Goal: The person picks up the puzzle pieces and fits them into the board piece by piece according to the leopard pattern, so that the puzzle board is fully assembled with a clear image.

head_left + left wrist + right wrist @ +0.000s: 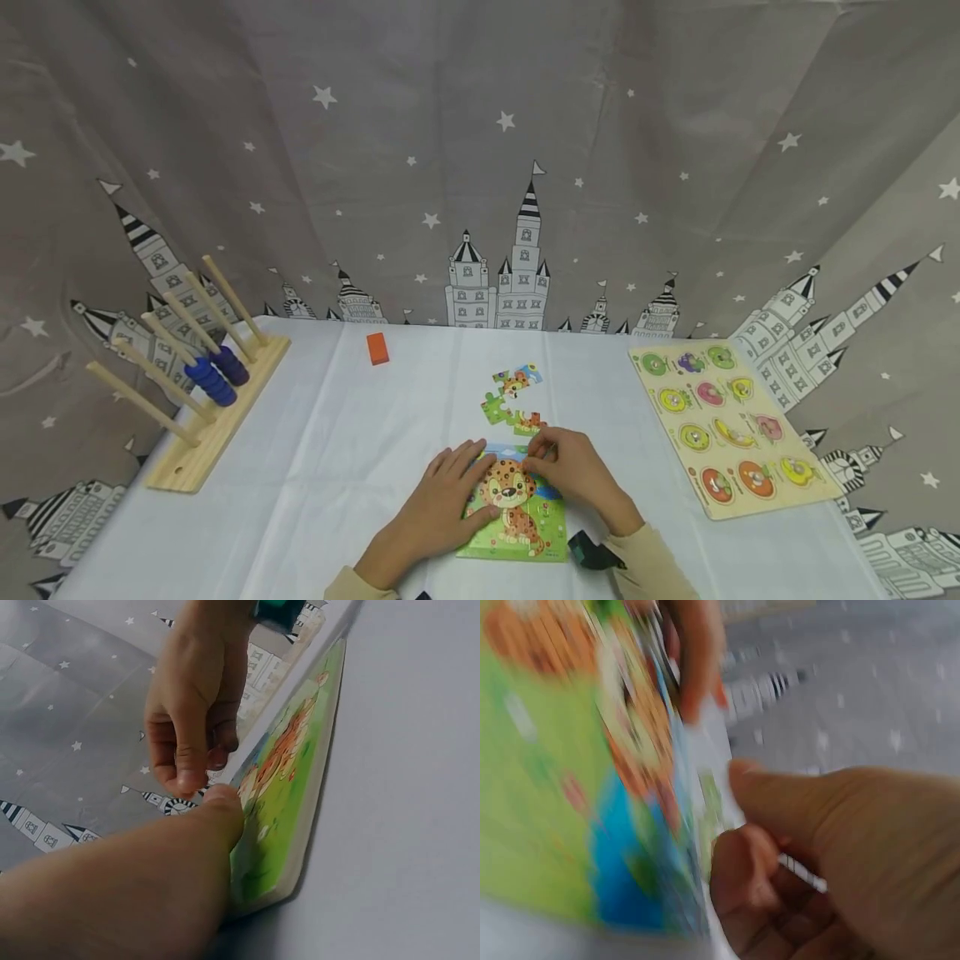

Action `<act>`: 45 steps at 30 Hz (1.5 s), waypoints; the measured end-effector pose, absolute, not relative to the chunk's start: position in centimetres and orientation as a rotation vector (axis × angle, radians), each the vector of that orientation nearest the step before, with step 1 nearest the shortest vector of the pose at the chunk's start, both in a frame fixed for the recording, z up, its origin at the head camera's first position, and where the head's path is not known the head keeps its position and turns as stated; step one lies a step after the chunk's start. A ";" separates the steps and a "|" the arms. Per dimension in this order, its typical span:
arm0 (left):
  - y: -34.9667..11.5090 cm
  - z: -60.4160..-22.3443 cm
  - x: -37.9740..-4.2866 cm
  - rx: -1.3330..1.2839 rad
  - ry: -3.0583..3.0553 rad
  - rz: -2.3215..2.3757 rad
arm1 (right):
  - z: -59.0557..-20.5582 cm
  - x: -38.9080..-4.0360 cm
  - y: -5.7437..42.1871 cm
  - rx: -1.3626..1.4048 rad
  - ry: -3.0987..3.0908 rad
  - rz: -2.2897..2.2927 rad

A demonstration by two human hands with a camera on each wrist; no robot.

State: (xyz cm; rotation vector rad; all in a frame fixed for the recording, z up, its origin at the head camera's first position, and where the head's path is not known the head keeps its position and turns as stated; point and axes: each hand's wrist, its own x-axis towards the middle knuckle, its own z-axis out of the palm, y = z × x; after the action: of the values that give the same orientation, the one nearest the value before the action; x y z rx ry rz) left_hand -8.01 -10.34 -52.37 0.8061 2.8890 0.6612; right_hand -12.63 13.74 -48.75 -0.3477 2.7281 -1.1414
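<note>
While left hand (446, 505) rests on puzzle (517, 521), right hand (575, 467) curls at far edge.

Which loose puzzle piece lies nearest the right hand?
The green piece with orange on it, lowest of the loose ones in the head view: it lies just beyond the right hand; the others are farther off.

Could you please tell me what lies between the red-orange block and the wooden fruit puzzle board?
In the head view, loose leopard jigsaw pieces lie between the red-orange block and the wooden fruit puzzle board, on the white tablecloth.
</note>
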 end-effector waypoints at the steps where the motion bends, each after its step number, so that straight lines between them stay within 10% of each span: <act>1: -10.4 -52.3 -8.1 0.797 2.872 0.671 | -48.8 -13.5 14.0 -0.302 2.737 -1.164; 18: -12.7 -52.1 -8.6 0.804 2.711 0.710 | -50.5 -24.5 15.2 -0.230 2.756 -1.105; 45: -12.3 -51.1 -8.5 0.787 2.685 0.659 | -50.7 -25.4 14.8 -0.019 2.711 -1.340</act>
State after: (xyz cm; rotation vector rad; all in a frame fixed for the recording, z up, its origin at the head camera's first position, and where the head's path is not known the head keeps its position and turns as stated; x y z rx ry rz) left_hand -8.51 -12.28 -51.08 0.7871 2.6852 0.6592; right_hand -25.41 14.76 -50.70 -0.0188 2.7109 -1.3404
